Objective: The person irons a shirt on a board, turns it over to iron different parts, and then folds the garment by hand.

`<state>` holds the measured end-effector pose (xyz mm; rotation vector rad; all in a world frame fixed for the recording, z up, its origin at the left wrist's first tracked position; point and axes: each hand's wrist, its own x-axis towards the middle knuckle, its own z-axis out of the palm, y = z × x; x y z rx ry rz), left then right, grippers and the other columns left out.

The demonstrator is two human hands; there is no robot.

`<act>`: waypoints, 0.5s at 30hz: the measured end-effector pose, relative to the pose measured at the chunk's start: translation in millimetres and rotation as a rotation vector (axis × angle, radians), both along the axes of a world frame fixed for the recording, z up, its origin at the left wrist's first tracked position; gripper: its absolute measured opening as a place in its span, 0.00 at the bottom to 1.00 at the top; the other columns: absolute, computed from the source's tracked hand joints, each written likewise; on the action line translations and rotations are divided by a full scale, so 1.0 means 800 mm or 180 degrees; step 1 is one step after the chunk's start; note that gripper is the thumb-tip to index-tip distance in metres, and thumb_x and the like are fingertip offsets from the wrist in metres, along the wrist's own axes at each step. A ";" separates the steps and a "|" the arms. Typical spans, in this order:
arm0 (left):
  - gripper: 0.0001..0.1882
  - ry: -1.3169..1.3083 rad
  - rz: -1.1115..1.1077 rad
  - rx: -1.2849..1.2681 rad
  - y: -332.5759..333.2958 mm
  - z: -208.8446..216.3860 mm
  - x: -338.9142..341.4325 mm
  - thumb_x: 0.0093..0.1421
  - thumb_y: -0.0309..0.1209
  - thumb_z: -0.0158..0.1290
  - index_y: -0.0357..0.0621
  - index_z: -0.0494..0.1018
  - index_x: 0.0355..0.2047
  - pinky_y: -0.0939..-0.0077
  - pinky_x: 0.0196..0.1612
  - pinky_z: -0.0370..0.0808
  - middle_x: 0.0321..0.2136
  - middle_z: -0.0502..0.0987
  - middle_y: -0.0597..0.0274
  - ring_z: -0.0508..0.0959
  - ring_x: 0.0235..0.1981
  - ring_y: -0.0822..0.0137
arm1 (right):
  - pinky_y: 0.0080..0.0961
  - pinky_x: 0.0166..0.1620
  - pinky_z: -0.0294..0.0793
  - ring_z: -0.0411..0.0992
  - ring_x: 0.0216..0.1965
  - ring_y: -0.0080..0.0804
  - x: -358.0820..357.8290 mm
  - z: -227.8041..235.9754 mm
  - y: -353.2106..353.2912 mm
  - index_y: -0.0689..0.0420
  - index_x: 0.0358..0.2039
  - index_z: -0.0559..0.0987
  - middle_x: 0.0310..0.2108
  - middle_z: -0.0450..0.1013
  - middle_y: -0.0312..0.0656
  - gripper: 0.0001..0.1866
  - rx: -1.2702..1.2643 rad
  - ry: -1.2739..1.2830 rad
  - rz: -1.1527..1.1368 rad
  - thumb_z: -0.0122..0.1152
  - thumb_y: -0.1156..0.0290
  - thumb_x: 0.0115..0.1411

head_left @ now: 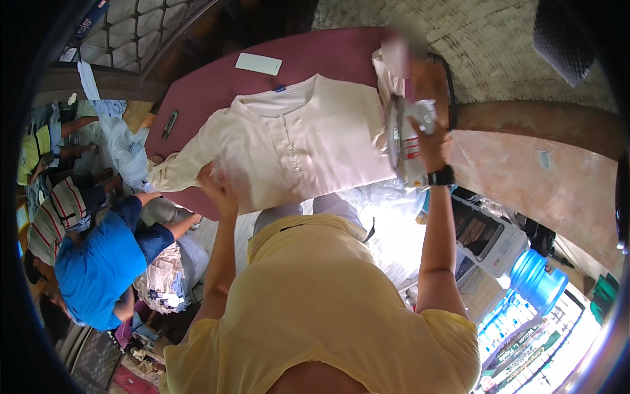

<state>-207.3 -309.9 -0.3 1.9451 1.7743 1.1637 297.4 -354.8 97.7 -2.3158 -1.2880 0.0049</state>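
The cream shirt (335,131) lies spread front up on the maroon worktop (197,102), round-necked, with a short row of pale buttons; the right hand (431,144) grasps a grey-and-white iron (408,148) at its right edge; the left hand (218,189) blurs over its lower left, whether gripping I cannot tell; a white flat rectangle (258,64) and small dark tool (170,125) lie nearby.
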 end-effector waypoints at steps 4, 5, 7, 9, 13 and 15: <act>0.19 0.0267 0.0645 -0.0150 -0.007 0.001 -0.031 0.66 0.34 0.48 0.35 0.66 0.52 0.57 0.54 0.63 0.49 0.67 0.44 0.66 0.51 0.47 | 0.43 0.40 0.77 0.79 0.36 0.53 0.111 0.017 0.065 0.61 0.31 0.83 0.29 0.79 0.56 0.33 -0.0636 0.0227 -0.0645 0.66 0.37 0.48; 0.18 0.0249 0.0533 -0.0087 0.007 0.006 -0.026 0.66 0.33 0.49 0.35 0.66 0.52 0.57 0.54 0.64 0.49 0.67 0.44 0.66 0.51 0.47 | 0.44 0.41 0.77 0.78 0.38 0.55 0.137 -0.001 0.082 0.60 0.31 0.84 0.29 0.79 0.56 0.35 -0.0663 -0.0008 -0.0686 0.66 0.35 0.46; 0.17 0.0208 0.0191 0.0015 0.033 0.016 -0.009 0.64 0.30 0.51 0.36 0.67 0.52 0.57 0.53 0.64 0.48 0.67 0.45 0.66 0.51 0.47 | 0.45 0.44 0.76 0.78 0.40 0.55 0.174 -0.029 0.109 0.59 0.35 0.84 0.32 0.79 0.56 0.37 -0.0560 0.0230 -0.0461 0.65 0.33 0.45; 0.17 0.0348 -0.0232 0.0247 0.074 0.013 0.011 0.61 0.26 0.53 0.38 0.68 0.50 0.56 0.52 0.66 0.46 0.69 0.46 0.68 0.50 0.46 | 0.45 0.47 0.75 0.77 0.43 0.54 0.188 -0.051 0.131 0.59 0.38 0.83 0.35 0.79 0.56 0.39 -0.0536 0.0273 -0.0360 0.64 0.32 0.45; 0.16 0.0596 -0.0582 0.0075 0.135 0.039 0.073 0.58 0.24 0.54 0.44 0.71 0.48 0.55 0.51 0.68 0.44 0.71 0.47 0.70 0.48 0.44 | 0.43 0.52 0.73 0.75 0.48 0.53 0.190 -0.065 0.146 0.57 0.46 0.81 0.42 0.78 0.56 0.41 -0.0848 0.0126 -0.0482 0.62 0.31 0.46; 0.15 0.0568 -0.0689 0.0213 0.165 0.039 0.101 0.58 0.24 0.55 0.46 0.72 0.47 0.55 0.51 0.69 0.44 0.71 0.46 0.71 0.48 0.44 | 0.44 0.52 0.73 0.75 0.49 0.55 0.194 -0.065 0.143 0.59 0.46 0.80 0.43 0.77 0.58 0.43 -0.0949 0.0230 -0.0495 0.62 0.30 0.45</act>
